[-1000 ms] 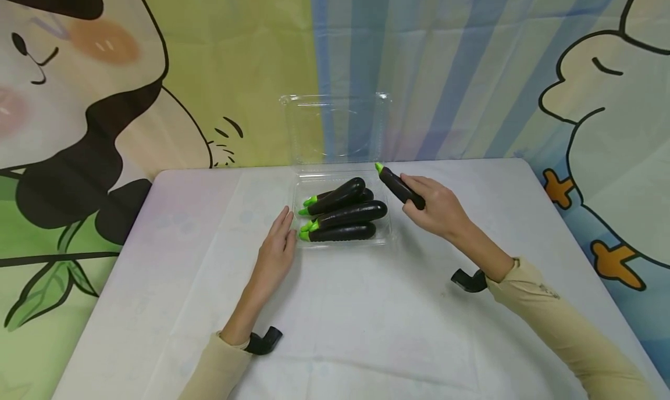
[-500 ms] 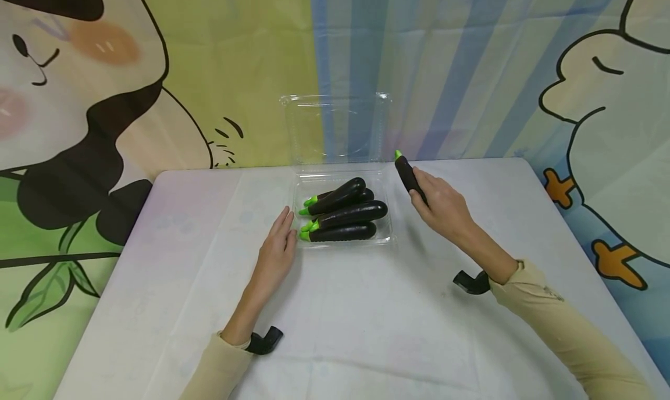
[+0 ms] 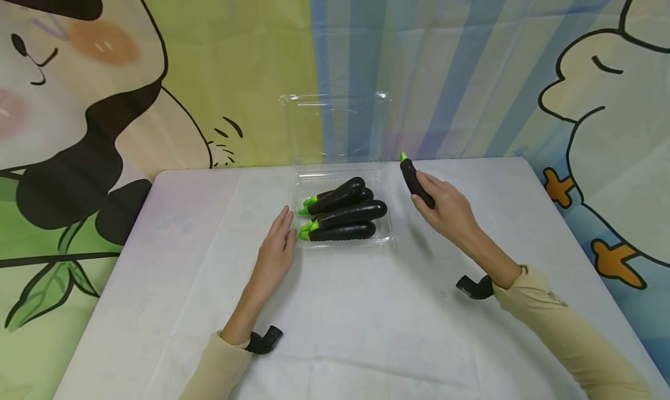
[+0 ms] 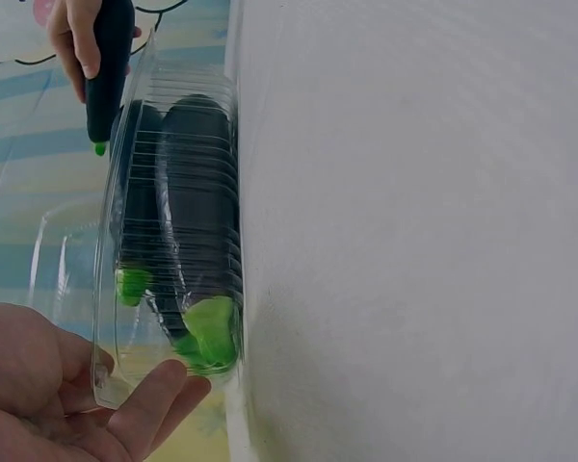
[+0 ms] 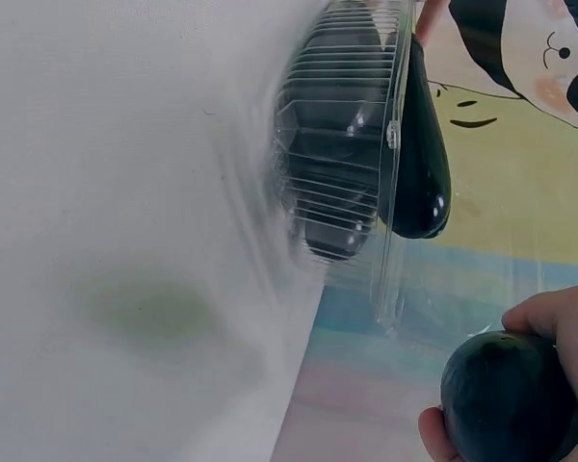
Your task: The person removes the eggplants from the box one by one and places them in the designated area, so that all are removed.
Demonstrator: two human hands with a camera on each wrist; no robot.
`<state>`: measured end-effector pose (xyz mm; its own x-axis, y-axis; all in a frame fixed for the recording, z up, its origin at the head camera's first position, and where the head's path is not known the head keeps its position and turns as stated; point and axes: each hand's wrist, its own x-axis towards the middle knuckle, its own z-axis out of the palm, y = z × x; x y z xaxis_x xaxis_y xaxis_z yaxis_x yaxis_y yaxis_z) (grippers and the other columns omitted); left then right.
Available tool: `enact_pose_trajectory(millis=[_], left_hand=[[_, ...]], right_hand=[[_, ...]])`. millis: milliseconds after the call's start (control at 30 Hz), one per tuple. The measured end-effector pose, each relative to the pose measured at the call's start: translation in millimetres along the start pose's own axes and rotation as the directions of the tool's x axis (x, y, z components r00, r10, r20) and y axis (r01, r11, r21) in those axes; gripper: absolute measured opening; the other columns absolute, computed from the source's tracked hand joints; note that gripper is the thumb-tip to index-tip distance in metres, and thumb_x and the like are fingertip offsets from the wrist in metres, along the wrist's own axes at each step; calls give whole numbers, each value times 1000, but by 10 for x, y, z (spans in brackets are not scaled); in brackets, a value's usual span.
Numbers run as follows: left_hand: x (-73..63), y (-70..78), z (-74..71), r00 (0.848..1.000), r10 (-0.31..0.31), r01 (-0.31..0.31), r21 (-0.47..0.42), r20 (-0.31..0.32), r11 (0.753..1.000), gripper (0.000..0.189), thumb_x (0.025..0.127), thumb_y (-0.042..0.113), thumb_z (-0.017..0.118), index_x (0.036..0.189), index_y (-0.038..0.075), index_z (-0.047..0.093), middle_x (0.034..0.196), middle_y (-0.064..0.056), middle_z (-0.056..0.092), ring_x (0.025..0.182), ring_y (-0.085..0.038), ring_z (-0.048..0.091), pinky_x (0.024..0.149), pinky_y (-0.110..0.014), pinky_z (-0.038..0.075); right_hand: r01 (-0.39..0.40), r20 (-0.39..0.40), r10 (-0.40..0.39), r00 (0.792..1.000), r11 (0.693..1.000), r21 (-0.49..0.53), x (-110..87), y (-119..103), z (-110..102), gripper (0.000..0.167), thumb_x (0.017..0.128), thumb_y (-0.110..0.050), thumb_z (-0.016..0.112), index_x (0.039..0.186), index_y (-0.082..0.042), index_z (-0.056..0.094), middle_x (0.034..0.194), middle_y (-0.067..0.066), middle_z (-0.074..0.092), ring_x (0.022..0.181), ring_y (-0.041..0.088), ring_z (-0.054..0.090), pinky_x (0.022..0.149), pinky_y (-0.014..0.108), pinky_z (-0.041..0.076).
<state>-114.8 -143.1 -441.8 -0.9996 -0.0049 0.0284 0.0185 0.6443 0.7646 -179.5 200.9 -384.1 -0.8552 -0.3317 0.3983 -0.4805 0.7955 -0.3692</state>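
My right hand (image 3: 447, 211) grips a dark eggplant (image 3: 415, 182) with a green stem, above the table to the right of a clear plastic box (image 3: 384, 234). The stem end points away from me; in the right wrist view the blunt end of this eggplant (image 5: 506, 399) faces the camera. Several more eggplants (image 3: 352, 214) lie piled in the box, stems to the left. My left hand (image 3: 274, 254) rests at the box's left side, fingers nearly straight. In the left wrist view, the left hand's fingers (image 4: 149, 409) lie against the box's corner near the green stems.
The box's clear lid (image 3: 337, 129) stands raised at the back, in front of a cartoon-printed curtain (image 3: 445, 68). A white cloth covers the table (image 3: 356, 318). Black curved pieces (image 3: 264, 340) sit at both wrists.
The right hand has moved a little to the right, away from the box, with the eggplant turning more upright in the head view. The left hand and the box stay put.
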Motion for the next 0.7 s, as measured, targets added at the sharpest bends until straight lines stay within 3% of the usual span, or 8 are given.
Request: enact_pose_trajectory(millis=[167, 333, 567, 700], left_hand=[[3, 9, -4, 1000, -7, 7, 0, 8, 1000, 50, 104, 21, 40, 151, 5, 31, 163, -5, 21, 149, -24, 24, 119, -47, 28], [5, 12, -9, 1000, -12, 12, -5, 12, 1000, 51, 104, 21, 40, 151, 5, 30, 163, -5, 20, 150, -24, 23, 119, -48, 28], [9, -3, -3, 1000, -16, 16, 1, 13, 1000, 51, 104, 20, 41, 152, 6, 31, 163, -4, 20, 150, -24, 23, 119, -48, 28], [10, -5, -1, 1000, -19, 19, 5, 12, 1000, 51, 104, 22, 40, 152, 6, 31, 163, -4, 20, 149, -24, 24, 119, -48, 28]], right_hand=[[12, -66, -8, 998, 998, 57, -11, 39, 37, 47, 89, -12, 68, 133, 2, 57, 132, 23, 59, 110, 42, 63, 77, 52, 57], [-39, -96, 56, 994, 985, 171, 0, 110, 83, 45, 91, -7, 64, 134, 5, 54, 133, 27, 57, 111, 44, 62, 77, 53, 57], [-184, -1, 190, 982, 952, 245, -24, 166, 108, 51, 93, -9, 56, 141, 5, 46, 139, 28, 52, 104, 42, 61, 69, 47, 53], [-212, 27, 212, 977, 949, 234, -45, 182, 121, 53, 91, -10, 58, 141, 3, 46, 140, 26, 51, 104, 40, 62, 67, 40, 51]])
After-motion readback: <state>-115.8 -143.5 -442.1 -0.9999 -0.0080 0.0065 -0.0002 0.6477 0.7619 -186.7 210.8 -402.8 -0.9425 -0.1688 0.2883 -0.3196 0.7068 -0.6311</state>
